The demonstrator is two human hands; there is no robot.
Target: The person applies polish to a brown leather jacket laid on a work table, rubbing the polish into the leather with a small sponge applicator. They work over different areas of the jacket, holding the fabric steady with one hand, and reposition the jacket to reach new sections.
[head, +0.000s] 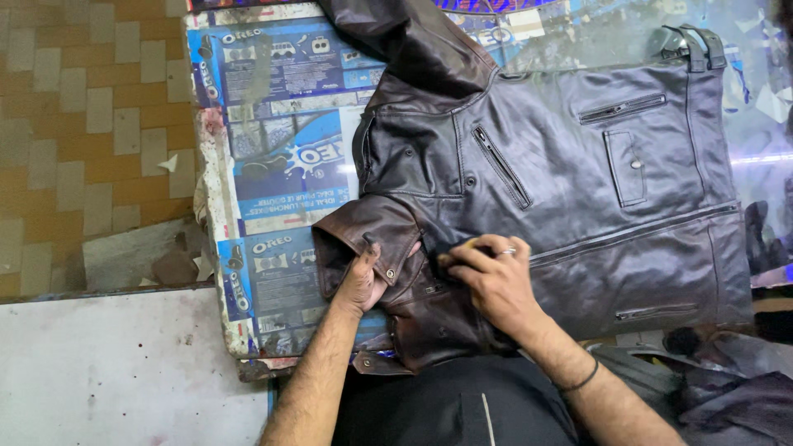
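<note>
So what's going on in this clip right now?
A person is working with bare hands on a dark leather jacket laid flat across a table covered in printed blue cardboard. The left hand presses down on the brown collar, its fingertips stained dark. The right hand, wearing a ring, rests on the jacket beside the collar, its fingertips on something small and yellowish that is too hidden to identify. The jacket's pocket zips are shut.

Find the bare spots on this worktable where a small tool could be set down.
Free: the printed covering left of the jacket, above the left hand. Crowded: the collar, where both it and the right hand press.
</note>
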